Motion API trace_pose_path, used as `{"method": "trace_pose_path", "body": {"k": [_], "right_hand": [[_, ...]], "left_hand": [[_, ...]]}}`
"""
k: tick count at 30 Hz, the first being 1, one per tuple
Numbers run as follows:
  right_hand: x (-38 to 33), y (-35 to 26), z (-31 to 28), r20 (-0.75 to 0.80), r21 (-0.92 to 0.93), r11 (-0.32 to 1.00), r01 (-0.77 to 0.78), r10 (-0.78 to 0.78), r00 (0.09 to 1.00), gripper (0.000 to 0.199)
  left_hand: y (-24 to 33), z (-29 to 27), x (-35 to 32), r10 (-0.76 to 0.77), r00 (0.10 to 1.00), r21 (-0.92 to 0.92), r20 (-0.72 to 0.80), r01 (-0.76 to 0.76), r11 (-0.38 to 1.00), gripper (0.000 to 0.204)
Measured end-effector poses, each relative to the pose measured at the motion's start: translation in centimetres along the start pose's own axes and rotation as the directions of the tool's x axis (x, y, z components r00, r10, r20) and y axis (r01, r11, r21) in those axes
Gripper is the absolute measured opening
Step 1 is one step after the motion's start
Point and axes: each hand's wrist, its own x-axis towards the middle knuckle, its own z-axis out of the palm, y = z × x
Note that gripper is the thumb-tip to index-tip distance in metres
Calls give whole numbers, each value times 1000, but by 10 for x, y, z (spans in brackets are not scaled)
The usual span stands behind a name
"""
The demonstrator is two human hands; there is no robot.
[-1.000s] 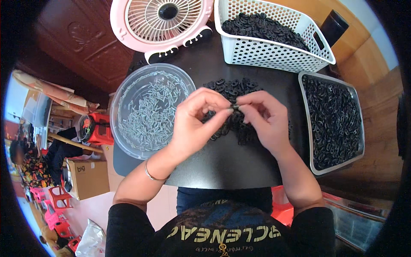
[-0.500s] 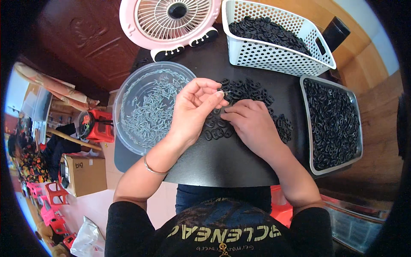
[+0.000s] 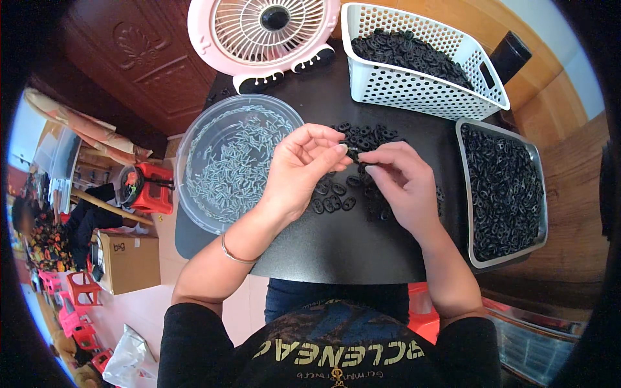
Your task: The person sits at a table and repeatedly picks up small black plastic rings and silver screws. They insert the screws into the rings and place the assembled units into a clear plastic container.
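My left hand (image 3: 296, 171) is closed in a pinch over the middle of the dark table, with a small screw (image 3: 352, 149) jutting from its fingertips. A dark bit by the screw is partly covered by the fingers. My right hand (image 3: 409, 184) meets it from the right, thumb and forefinger pinched on a small black piece (image 3: 355, 157) mostly hidden by the fingertips. Under and behind both hands lie loose black oval pieces with holes (image 3: 328, 202). Left of my left hand, a clear round tub (image 3: 183, 178) holds many silvery screws (image 3: 226, 181).
A pink fan (image 3: 200, 29) stands at the far left of the table (image 3: 310, 252). At the back right is a white perforated basket (image 3: 414, 97) of black pieces. A metal tray (image 3: 467, 187) on the right holds more. A black cylinder (image 3: 511, 55) stands behind the basket.
My right hand has lifted from the loose pieces and come up to my left fingertips with a small black piece. My left hand has barely moved and keeps its pinch.
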Motion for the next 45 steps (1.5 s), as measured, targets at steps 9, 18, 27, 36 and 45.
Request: {"method": "trace_pose_path", "body": {"k": [9,18,27,36,45], "right_hand": [[3,-4,-3,37,373,901,-224,227,973,29],[3,1,0,24,478,853,-208,225,974,21],[2,-1,1,50,472,862,-184,182,982,24],[1,3,0,56,520,829,-207,209,976,21],[1,1,-1,97,438,866,-241,221,971,24]], "left_hand": [[-2,4,-3,-26,999,3,45,26,1000,13],[-2,3,-3,-32,998,9,59,32,999,13],[-4,1,-3,-29,995,49,92,24,998,12],[-3,4,-3,-28,997,77,69,23,997,11],[-3,4,-3,-34,997,96,63,28,995,11]]}}
